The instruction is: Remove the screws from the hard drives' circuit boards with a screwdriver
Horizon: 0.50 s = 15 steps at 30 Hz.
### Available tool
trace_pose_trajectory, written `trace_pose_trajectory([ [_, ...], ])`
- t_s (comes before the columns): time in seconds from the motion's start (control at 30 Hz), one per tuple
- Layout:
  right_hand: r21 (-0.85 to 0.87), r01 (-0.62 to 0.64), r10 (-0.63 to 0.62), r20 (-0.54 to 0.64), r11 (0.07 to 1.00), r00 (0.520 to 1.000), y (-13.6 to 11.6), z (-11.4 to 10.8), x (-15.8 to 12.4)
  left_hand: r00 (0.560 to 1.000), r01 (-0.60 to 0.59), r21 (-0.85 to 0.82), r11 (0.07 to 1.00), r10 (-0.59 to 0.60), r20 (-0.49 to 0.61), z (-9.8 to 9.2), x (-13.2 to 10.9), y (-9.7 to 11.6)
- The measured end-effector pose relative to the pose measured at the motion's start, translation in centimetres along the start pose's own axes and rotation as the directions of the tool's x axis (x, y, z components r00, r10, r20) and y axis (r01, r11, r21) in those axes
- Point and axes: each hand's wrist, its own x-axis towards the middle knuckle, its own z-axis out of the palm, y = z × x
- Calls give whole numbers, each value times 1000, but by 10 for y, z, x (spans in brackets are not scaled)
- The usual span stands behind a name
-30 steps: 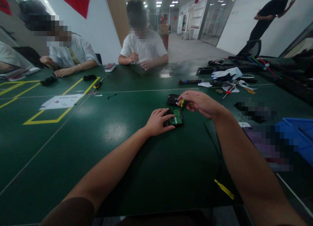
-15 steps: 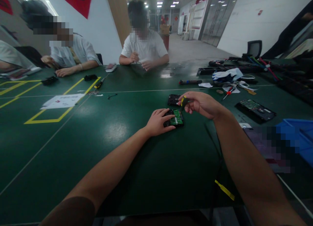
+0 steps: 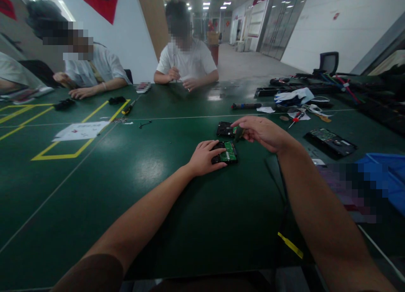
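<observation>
My left hand (image 3: 205,158) lies over a hard drive (image 3: 230,152) with a green circuit board facing up. Its thumb sits along the near edge and its fingers reach across the top. In my right hand (image 3: 260,132) is a screwdriver (image 3: 238,133), its dark handle pinched between thumb and fingers above the drive's right end. The screwdriver's tip is too small to make out. Just behind, a second hard drive (image 3: 224,129) lies on the green table, partly covered by my right hand.
Another hard drive (image 3: 332,142) lies to the right, near a blue bin (image 3: 386,174). Beyond are a red-handled screwdriver (image 3: 296,119), white-and-blue gloves (image 3: 294,96) and a dark cylindrical tool (image 3: 247,106). Co-workers sit across the table (image 3: 158,207). A yellow strip (image 3: 290,245) lies in front.
My right fingers have shifted around the screwdriver and its handle has turned, so its yellow part no longer shows. My left hand stays put. A dark-clothed person at the right edge has left the view.
</observation>
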Motion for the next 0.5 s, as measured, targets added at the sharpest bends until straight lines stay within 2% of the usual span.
trace_pose_trajectory([
  [0.17,-10,-13,13,3,1000,1000,-5,2,-4,1000,3,0,1000,-3,1,1,0,-1],
  [0.5,120,-86,77,74,989,994,-3,2,-3,1000,3,1,1000,-3,-2,2,0,-2],
])
